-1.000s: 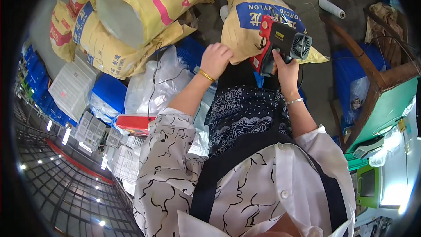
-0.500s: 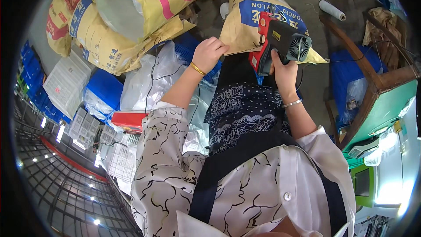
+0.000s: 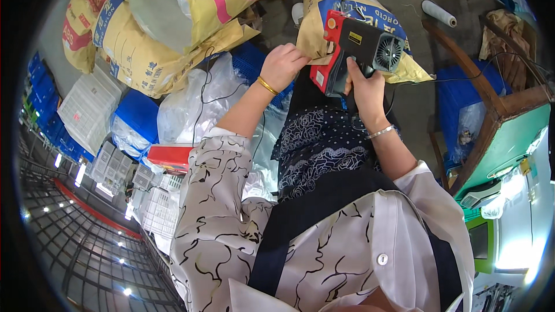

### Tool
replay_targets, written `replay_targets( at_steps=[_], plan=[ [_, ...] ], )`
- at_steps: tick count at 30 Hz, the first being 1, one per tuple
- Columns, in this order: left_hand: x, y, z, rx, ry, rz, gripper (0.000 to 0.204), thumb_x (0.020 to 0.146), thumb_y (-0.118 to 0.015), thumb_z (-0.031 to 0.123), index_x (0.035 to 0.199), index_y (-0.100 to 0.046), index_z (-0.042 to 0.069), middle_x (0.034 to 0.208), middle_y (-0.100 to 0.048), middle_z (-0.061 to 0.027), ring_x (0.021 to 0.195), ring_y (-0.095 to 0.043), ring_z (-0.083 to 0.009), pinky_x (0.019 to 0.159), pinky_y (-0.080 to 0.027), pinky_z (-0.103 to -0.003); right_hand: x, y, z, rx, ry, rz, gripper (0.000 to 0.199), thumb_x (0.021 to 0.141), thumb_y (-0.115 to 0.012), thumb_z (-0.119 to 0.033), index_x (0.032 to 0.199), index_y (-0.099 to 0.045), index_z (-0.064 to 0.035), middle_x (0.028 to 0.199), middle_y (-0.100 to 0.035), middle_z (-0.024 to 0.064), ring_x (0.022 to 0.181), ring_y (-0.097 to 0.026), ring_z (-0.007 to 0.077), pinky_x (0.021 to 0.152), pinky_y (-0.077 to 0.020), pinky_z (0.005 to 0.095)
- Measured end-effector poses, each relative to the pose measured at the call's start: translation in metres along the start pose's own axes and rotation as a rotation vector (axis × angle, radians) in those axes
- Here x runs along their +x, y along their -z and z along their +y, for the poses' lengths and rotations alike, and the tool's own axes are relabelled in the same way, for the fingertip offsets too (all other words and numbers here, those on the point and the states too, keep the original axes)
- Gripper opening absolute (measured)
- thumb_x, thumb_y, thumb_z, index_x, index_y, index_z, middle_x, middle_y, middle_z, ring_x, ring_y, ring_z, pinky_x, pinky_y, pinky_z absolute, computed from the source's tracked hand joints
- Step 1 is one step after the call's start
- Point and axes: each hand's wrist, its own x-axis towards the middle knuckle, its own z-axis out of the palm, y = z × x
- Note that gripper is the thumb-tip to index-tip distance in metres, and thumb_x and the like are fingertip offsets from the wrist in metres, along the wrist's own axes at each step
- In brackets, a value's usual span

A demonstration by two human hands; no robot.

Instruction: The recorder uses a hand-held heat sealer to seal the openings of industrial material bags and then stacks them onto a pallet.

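1. Leftward shift of the tool: since the earlier frame, the red-and-black handheld bag stitcher had moved toward the left hand, narrowing the gap between them.

2. Left hand: thumb and fingertips were drawn together, apparently pinching the near edge of the yellow-brown printed sack.

3. Right hand: fingers were curled about the stitcher's handle, thumb laid along its side. Whether a finger pressed a switch could not be told.

4. Position of the stitcher: it was held in front of the sack's near side, covering part of the blue printed panel, its red end close to the left fingertips.

5. Finger hazard: a lurch leftward, or a start with the fingers so close, could have nipped the left hand.

6. Edge hazard: pinched at one visible place only, the sack's edge could have slackened, folded or slipped, most likely through uneven tension.

7. Cord hazard: a thin black cord ran toward the wooden frame at right; snagging there could have tugged the stitcher askew.

8. Cloth hazard: the dark patterned apron hung just below, where a dipped tool might have caught it.
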Motion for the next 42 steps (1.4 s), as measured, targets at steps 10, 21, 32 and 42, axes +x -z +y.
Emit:
replay_targets(
  at_steps=[10, 21, 32, 42],
  plan=[
    [-0.003, 0.011, 0.005, -0.065, 0.090, 0.063, 0.015, 0.071, -0.074, 0.010, 0.084, -0.067, 0.007, 0.086, -0.064, -0.0032, 0.082, -0.060, -0.0232, 0.071, -0.050, -0.033, -0.006, -0.016, -0.004, 0.033, 0.001, -0.067, 0.022, 0.092, -0.065, -0.015, 0.075, -0.058, -0.0019, 0.058, -0.056, 0.0017, 0.044, -0.050, 0.0107, 0.044, -0.0399, 0.0257],
    [-0.040, 0.041, 0.003, -0.045, 0.807, 0.572, 0.013, 0.093, -0.058, 0.013, 0.095, -0.068, 0.004, 0.093, -0.066, -0.0105, 0.086, -0.061, -0.0240, 0.078, -0.049, -0.032, -0.018, -0.051, -0.026, 0.067, -0.042, -0.113, 0.023, 0.092, -0.065, -0.017, 0.076, -0.058, -0.0014, 0.056, -0.055, 0.0023, 0.044, -0.050, 0.0108, 0.043, -0.0392, 0.0263],
    [-0.058, 0.058, 0.008, -0.346, 1.069, 0.876, 0.030, 0.103, -0.044, 0.025, 0.110, -0.062, 0.002, 0.093, -0.064, -0.0040, 0.083, -0.058, -0.0105, 0.070, -0.045, -0.026, -0.042, -0.082, -0.047, -0.124, 0.173, -0.247, 0.034, 0.087, -0.071, -0.026, 0.075, -0.067, 0.0046, 0.058, -0.062, 0.0052, 0.053, -0.059, 0.0085, 0.050, -0.0451, 0.0282],
    [-0.032, 0.102, 0.130, -0.945, 1.001, 0.410, 0.041, 0.095, -0.051, 0.002, 0.135, -0.039, -0.001, 0.120, -0.055, -0.0085, 0.108, -0.054, -0.0138, 0.094, -0.043, -0.027, -0.045, -0.095, -0.046, -0.244, 0.300, -0.282, 0.055, 0.079, -0.072, -0.032, 0.110, -0.051, 0.0077, 0.076, -0.066, 0.0258, 0.074, -0.067, 0.0409, 0.066, -0.0547, 0.0457]
  ],
)
